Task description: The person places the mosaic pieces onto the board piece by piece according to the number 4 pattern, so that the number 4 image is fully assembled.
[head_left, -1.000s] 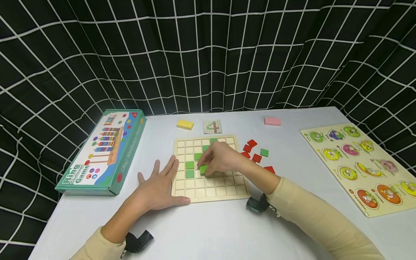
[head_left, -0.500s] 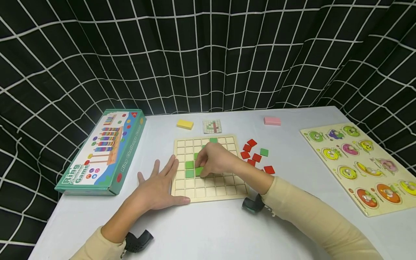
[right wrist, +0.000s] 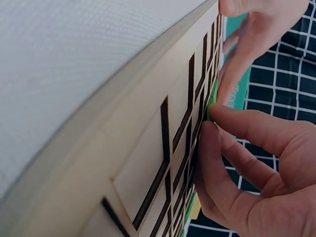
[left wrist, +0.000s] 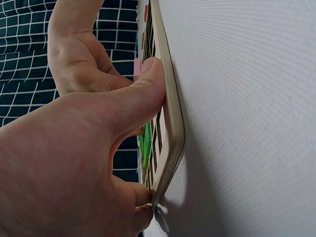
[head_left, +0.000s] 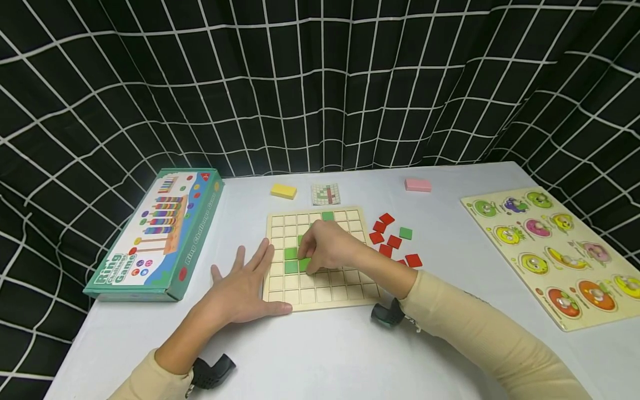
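A square wooden grid board point(head_left: 325, 294) lies on the table, with several green tiles point(head_left: 290, 254) set in its cells. My right hand point(head_left: 332, 244) is over the board, thumb and fingertips pinching a green tile point(head_left: 303, 266) at a cell beside another green one. In the right wrist view those fingertips meet right at the board's surface, around a green tile point(right wrist: 212, 101). My left hand point(head_left: 244, 291) rests spread at the board's left side, its thumb lying on the front left corner, as the left wrist view shows. My right hand hides part of the grid.
Loose red tiles point(head_left: 394, 242) and one green tile point(head_left: 405, 233) lie right of the board. Behind it are a yellow block point(head_left: 283, 191), a small pattern card point(head_left: 325, 194) and a pink block point(head_left: 417, 185). A game box point(head_left: 150, 239) stands left, a fruit puzzle board point(head_left: 555, 250) right.
My right hand has moved slightly left with the green tile, which was tilted above the board and now lies at a cell next to another green tile. My left hand has stayed still.
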A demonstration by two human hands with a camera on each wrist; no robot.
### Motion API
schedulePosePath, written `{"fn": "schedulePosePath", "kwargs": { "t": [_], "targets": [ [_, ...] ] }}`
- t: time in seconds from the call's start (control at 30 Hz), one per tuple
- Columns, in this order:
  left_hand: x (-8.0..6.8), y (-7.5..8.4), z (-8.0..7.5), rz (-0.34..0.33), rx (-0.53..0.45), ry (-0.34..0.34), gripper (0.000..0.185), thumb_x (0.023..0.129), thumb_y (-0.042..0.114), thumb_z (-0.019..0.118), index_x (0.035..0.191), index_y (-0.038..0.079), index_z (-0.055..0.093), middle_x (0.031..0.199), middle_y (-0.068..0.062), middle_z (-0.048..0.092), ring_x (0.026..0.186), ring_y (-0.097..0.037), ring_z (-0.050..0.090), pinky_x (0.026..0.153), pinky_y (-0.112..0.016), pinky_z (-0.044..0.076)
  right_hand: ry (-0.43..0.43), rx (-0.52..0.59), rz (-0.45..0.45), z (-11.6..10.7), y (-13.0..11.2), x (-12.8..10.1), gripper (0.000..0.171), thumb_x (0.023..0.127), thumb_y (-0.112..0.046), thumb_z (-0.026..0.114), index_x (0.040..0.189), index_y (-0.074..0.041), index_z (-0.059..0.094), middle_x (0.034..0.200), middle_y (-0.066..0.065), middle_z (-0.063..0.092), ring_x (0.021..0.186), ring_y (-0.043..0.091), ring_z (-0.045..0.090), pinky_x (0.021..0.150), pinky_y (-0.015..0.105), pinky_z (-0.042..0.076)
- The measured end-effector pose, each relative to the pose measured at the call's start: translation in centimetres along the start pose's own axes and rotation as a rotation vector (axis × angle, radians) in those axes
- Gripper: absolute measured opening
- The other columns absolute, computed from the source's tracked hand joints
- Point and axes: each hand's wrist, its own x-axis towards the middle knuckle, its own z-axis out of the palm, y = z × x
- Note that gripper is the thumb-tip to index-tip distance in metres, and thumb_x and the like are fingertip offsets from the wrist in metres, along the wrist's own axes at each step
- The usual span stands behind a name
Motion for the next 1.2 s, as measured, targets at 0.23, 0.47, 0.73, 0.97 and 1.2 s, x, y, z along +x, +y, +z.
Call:
{"fn": "schedulePosePath", "kwargs": {
  "t": [0.23, 0.47, 0.73, 0.97, 1.2],
  "targets": [
    [0.0, 0.0, 0.0, 0.001, -0.009, 0.004, 0.128, 0.078, 0.080, 0.071, 0.169, 0.013, 0.011, 0.178, -0.001, 0.002, 0.158, -0.053, 0.006, 0.101, -0.094, 0.010, 0.002, -0.002, -0.004, 0.1, 0.0, 0.0, 0.025, 0.070, 0.001, 0.091, 0.089, -0.014, 0.082, 0.077, -0.005, 0.071, 0.079, 0.012, 0.061, 0.073, 0.024, 0.052],
    [0.0, -0.1, 0.1, 0.000, -0.015, 0.008, 0.129, 0.077, 0.081, 0.070, 0.169, 0.014, 0.011, 0.178, 0.000, 0.001, 0.159, -0.052, 0.005, 0.101, -0.094, 0.009, -0.004, 0.020, -0.002, -0.1, 0.2, -0.2, 0.026, 0.071, -0.002, 0.092, 0.091, -0.015, 0.082, 0.085, -0.001, 0.075, 0.083, 0.013, 0.064, 0.077, 0.025, 0.055],
    [0.0, 0.0, 0.1, 0.003, 0.001, 0.010, 0.128, 0.078, 0.081, 0.070, 0.169, 0.013, 0.011, 0.178, -0.001, 0.002, 0.158, -0.053, 0.007, 0.101, -0.094, 0.012, -0.008, 0.068, -0.025, -0.7, 0.7, -0.6, 0.024, 0.072, 0.000, 0.088, 0.090, -0.015, 0.082, 0.088, 0.000, 0.076, 0.083, 0.014, 0.066, 0.076, 0.027, 0.055],
    [0.0, -0.1, 0.1, 0.002, 0.004, 0.007, 0.128, 0.078, 0.081, 0.070, 0.169, 0.012, 0.011, 0.178, -0.002, 0.003, 0.158, -0.053, 0.007, 0.101, -0.094, 0.012, -0.006, 0.135, -0.046, -2.0, 1.7, -1.2, 0.022, 0.077, -0.001, 0.084, 0.095, -0.012, 0.081, 0.087, -0.002, 0.077, 0.082, 0.014, 0.068, 0.077, 0.029, 0.057],
    [0.1, -0.1, 0.2, 0.003, 0.004, 0.015, 0.128, 0.077, 0.082, 0.069, 0.169, 0.013, 0.012, 0.178, -0.002, 0.003, 0.158, -0.053, 0.007, 0.101, -0.094, 0.011, 0.051, 0.175, -0.062, -3.8, 3.0, -2.4, 0.020, 0.082, -0.004, 0.083, 0.101, -0.009, 0.081, 0.089, -0.001, 0.077, 0.084, 0.015, 0.070, 0.079, 0.032, 0.057]
  ]
}}
